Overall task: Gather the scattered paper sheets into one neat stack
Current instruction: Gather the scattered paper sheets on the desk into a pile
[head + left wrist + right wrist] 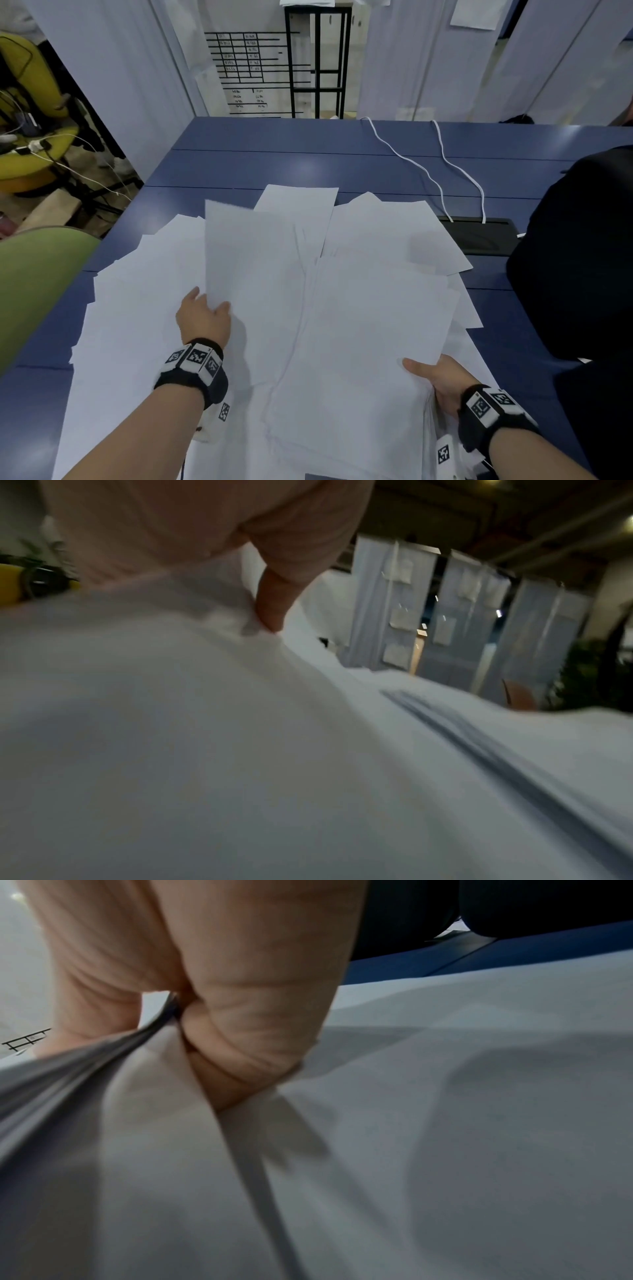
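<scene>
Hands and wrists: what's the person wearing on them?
Both forearms are bare, no sleeves or gloves. The left hand has a black wrist strap carrying white blocks printed with black square fiducial markers, plus another marker tag hanging below it. The right hand has a matching black strap with the same marker blocks and a white tag below.

Head view: from above the desk's (342, 150) near edge, looking forward and down toward the far edge.
Left wrist view: very close, skimming the paper sheets (205, 750), facing the far partitions (462, 615).
Right wrist view: very close at the sheets' right side, facing the desk's right edge.
Shared: the sheets.
</scene>
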Demonstrator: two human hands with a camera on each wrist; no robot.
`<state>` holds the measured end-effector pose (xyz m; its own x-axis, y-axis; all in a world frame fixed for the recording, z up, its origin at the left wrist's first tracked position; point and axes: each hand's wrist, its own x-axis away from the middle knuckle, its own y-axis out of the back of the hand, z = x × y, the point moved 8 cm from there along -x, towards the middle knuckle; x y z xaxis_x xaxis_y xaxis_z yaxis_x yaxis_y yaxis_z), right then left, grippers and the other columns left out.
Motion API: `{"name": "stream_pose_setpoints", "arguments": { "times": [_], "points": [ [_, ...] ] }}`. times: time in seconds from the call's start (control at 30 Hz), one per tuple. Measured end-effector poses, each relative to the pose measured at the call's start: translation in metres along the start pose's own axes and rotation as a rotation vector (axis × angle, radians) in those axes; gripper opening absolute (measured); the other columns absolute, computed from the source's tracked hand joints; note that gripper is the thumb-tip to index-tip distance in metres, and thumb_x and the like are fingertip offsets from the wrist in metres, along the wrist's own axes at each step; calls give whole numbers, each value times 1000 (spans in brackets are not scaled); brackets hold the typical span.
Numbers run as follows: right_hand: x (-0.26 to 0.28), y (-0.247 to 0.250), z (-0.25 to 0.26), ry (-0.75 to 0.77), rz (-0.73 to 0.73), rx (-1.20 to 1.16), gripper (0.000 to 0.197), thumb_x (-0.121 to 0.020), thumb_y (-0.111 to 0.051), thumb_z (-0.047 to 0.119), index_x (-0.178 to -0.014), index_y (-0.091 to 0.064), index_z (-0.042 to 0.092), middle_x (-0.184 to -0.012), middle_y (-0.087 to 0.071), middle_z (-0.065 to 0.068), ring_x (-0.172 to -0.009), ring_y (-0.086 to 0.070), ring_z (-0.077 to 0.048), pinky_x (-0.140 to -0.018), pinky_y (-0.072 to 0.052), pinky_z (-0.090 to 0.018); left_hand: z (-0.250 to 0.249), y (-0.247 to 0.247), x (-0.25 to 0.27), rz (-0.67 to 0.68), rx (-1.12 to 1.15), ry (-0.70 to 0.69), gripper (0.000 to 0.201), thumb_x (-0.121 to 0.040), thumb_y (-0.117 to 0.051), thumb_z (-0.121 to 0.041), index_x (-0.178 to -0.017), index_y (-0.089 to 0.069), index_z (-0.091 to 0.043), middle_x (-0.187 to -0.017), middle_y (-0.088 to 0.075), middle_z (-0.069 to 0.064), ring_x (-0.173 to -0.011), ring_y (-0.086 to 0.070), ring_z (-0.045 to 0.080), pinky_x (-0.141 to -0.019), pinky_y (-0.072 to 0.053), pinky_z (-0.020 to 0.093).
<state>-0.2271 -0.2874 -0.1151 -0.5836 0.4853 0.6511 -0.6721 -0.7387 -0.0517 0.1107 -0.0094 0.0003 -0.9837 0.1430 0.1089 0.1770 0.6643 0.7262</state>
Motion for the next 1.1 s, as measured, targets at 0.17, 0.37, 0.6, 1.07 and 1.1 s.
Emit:
{"name": "stream_pose_setpoints", "arguments": {
  "times": [0.17, 0.37, 0.6, 1.07, 1.1],
  "points": [
    [5, -6, 4, 4, 33, -49, 100, -27, -97, 44, -112, -67, 0, -109, -71, -18, -103, -68, -35, -102, -44, -53, -72, 56, 20, -72, 388, -210, 12, -94, -58, -13, -106, -60, -10, -97, -65, 5, -91, -60, 26, -72, -43, 29],
    [8, -7, 7, 5, 27, -95, 95, -32, -98, 37, -113, -66, 0, -108, -72, -16, -105, -67, -35, -102, -45, -50, -115, 37, 40, 486, 1025, -84, 33, -89, -60, -10, -121, -61, -4, -113, -71, 11, -101, -69, 25, -87, -57, 36],
    [7, 1, 1, -79, -91, 68, 72, -56, -88, 50, -109, -68, 5, -103, -73, -17, -97, -69, -36, -98, -48, -51, -60, -75, 72, 665, 405, 44, 43, -78, -79, -29, -111, -65, -5, -117, -69, 16, -101, -68, 27, -90, -54, 41],
    [28, -13, 16, 121, -98, 85, 30, -88, -66, 7, -117, -60, 15, -115, -69, -4, -105, -65, -18, -91, -50, -31, -45, -125, 108, 396, -428, -85, 55, -85, -60, -48, -127, -38, -20, -129, -37, 3, -118, -40, 24, -90, -42, 38],
    [27, -13, 17, 161, -95, 117, 33, -89, -64, 5, -119, -58, 17, -116, -68, -2, -107, -64, -18, -94, -49, -33, -44, -125, 107, 407, -400, -84, 55, -85, -60, -49, -126, -39, -20, -128, -38, 4, -117, -41, 25, -91, -42, 39]
  ]
}}
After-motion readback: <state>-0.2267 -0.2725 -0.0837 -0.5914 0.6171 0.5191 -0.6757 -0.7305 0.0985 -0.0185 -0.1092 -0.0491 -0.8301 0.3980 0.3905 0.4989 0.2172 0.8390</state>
